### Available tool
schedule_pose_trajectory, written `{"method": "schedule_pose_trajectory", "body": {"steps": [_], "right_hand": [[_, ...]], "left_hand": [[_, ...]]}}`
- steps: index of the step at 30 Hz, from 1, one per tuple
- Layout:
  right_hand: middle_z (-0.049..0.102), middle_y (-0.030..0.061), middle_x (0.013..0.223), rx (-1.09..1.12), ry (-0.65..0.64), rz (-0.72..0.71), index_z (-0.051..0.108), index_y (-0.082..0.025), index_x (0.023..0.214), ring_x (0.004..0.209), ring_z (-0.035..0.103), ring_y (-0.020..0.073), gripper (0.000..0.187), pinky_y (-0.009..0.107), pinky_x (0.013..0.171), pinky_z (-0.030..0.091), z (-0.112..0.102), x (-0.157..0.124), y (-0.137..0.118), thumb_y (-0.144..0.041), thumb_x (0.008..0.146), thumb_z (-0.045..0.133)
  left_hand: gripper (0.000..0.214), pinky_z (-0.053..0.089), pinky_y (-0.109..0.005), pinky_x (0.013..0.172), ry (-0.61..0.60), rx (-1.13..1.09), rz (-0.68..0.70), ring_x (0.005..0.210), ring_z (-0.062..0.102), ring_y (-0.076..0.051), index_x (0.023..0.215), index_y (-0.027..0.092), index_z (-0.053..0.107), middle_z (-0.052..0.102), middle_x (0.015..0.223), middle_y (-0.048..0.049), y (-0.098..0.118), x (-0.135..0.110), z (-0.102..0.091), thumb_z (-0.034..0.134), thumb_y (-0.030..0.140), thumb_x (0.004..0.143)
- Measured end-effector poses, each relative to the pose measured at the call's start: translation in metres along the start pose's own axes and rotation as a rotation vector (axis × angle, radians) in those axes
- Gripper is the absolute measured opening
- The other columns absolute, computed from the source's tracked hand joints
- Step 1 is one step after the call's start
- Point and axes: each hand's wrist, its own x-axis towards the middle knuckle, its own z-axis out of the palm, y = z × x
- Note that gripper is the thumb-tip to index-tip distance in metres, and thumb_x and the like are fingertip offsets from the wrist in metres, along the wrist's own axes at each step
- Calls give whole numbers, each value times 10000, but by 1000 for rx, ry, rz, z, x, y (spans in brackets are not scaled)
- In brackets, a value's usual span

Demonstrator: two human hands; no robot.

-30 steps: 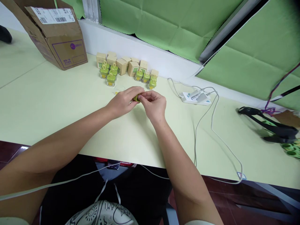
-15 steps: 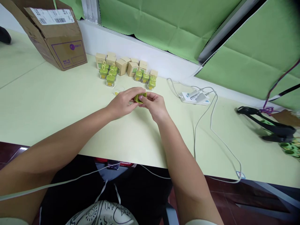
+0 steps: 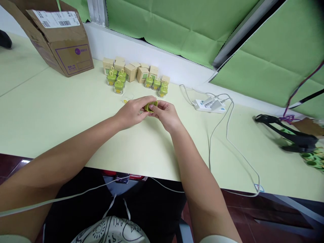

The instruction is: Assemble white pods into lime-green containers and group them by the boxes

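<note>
I see left hand [image 3: 133,111] and right hand [image 3: 165,114] pinching a small green cap [image 3: 151,106] between fingertips just above the table [image 3: 63,111], mid-front; cap tilted, long axis roughly left-right, which way it opens unclear

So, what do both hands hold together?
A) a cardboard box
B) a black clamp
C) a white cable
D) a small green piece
D: the left hand and right hand meet around a small green piece above the table.
</note>
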Motion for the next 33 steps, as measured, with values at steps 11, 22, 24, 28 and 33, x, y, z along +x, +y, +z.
{"method": "schedule_pose_trajectory", "body": {"steps": [11,22,24,28,33], "right_hand": [[767,-5,865,68,33,9,764,-217,860,811,711,143,355,335,836,629,4,0,4,-441,674,967],[792,22,874,56,-21,55,771,-213,847,830,733,166,426,367,883,650,-2,-1,-1,-466,611,1021],[794,19,883,52,-25,59,763,-216,843,838,737,167,428,373,889,653,-2,0,0,-482,621,1015],[790,12,883,53,8,57,772,-218,862,821,726,154,417,356,867,652,-1,1,3,-487,639,1001],[773,23,901,65,35,90,748,-214,879,800,727,151,472,330,826,656,1,3,5,-550,653,990]], "left_hand": [[482,667,-304,945,4,-16,-52,989,759,-146,1383,231,698,776,1339,-44,4,1,-1,640,89,926],[481,655,-302,939,-13,-19,-44,1010,761,-156,1377,229,705,780,1331,-49,6,2,-3,623,97,922],[485,654,-311,941,-15,-11,-43,1010,759,-159,1373,234,706,775,1343,-51,6,2,-3,624,90,917],[487,648,-306,919,-12,-3,-56,955,750,-146,1371,237,706,774,1334,-52,6,0,0,628,89,913],[417,649,-296,859,-13,12,-56,888,742,-138,1343,258,707,779,1299,-33,-4,5,-8,655,172,938]]}}
